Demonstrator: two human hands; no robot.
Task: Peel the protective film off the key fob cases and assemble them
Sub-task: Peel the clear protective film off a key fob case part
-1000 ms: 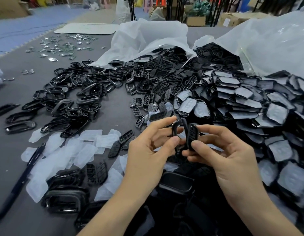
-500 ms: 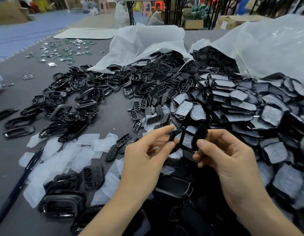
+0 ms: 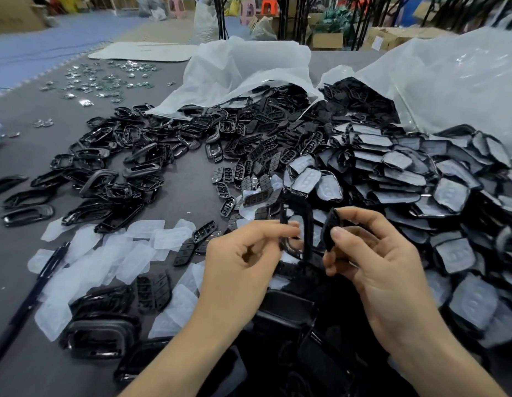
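The black case frame point(image 3: 307, 224) stands upright above the surface's near edge, its left side pinched between the thumb and fingers of the left hand point(image 3: 240, 262). Just beside it, with a narrow gap between them, the right hand point(image 3: 383, 262) pinches a small black button insert point(image 3: 328, 224) held edge-on. Peeled films point(image 3: 105, 253) lie scattered on the grey surface point(image 3: 191, 173) to the left, next to a pen point(image 3: 37, 285). Film-covered cases point(image 3: 421, 179) are heaped at the right and bare frames point(image 3: 128, 156) at the left, with open plastic bags point(image 3: 249, 67) behind them.
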